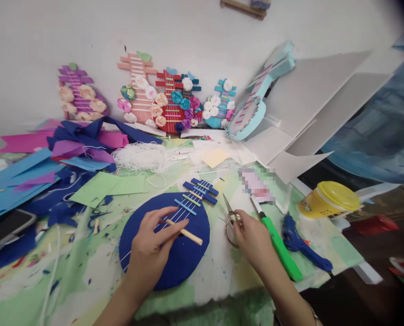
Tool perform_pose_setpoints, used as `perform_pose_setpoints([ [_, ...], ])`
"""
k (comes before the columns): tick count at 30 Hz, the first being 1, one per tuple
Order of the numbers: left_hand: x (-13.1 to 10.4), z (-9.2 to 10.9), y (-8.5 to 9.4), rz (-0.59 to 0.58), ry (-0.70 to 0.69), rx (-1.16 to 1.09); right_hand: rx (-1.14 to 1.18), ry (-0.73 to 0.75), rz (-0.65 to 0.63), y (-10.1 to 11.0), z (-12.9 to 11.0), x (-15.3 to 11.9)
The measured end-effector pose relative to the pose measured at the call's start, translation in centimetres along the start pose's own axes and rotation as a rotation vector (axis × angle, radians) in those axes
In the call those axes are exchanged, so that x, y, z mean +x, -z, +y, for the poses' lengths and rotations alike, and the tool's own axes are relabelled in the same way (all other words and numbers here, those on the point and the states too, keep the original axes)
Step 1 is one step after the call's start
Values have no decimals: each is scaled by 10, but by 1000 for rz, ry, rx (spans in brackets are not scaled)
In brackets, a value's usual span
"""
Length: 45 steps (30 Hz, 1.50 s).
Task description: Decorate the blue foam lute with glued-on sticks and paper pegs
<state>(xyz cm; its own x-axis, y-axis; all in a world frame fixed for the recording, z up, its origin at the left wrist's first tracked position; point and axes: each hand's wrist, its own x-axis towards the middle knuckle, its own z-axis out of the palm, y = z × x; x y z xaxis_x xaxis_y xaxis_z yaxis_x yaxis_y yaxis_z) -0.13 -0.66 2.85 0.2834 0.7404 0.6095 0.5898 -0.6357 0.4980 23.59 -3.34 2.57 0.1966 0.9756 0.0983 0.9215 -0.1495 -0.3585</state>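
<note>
A dark blue toy guitar (188,267) lies flat on the table, with white strings and thin blue and yellow strips across its neck. Over its body is my left hand (154,244), its fingers closed on a pale yellow stick (192,237) that crosses the strings at a slant. Part of the stick is hidden by the fingers. To the right of the guitar, my right hand (251,233) grips small scissors (229,206) by the handles, the tips pointing away from me. Just beyond that hand lies a green-handled knife (280,249).
A blue glue gun (295,240) and a yellow-lidded tub (327,201) stand at the right. White string (139,158), green paper (103,188), blue scissors (95,219) and a phone (10,233) are at the left. Several decorated guitars (170,106) lean on the wall.
</note>
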Motion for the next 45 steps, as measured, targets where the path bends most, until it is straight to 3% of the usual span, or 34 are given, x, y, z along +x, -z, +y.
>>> perform_pose_setpoints([
  [3,3,3,-2,3,-82,38,251,97,101,8,-16,-10],
  [4,3,4,-2,5,-111,47,390,131,50,9,-23,-14],
  [7,3,3,-4,6,-179,66,805,148,-331,6,-45,-25],
  [9,2,2,-4,-2,-198,72,965,106,-456,-1,-56,-29],
  [12,-2,2,-4,-8,-159,62,1079,25,-412,-11,-65,-32],
  [18,-11,9,3,-90,126,-127,1237,-68,-376,-18,-73,-33],
  [24,-13,13,10,-227,120,-195,1167,-37,-356,-14,-74,-35],
  [30,-12,17,9,-258,104,-169,1079,-6,-330,-9,-73,-36],
  [36,-12,19,9,-221,72,-160,1059,23,-366,-9,-75,-38],
  [40,-11,17,9,-130,51,-136,951,126,-380,-1,-71,-40],
  [42,-12,14,8,-83,77,-131,814,160,-280,10,-57,-39],
  [45,-15,8,7,-35,141,-220,500,69,86,31,-10,-38],
])
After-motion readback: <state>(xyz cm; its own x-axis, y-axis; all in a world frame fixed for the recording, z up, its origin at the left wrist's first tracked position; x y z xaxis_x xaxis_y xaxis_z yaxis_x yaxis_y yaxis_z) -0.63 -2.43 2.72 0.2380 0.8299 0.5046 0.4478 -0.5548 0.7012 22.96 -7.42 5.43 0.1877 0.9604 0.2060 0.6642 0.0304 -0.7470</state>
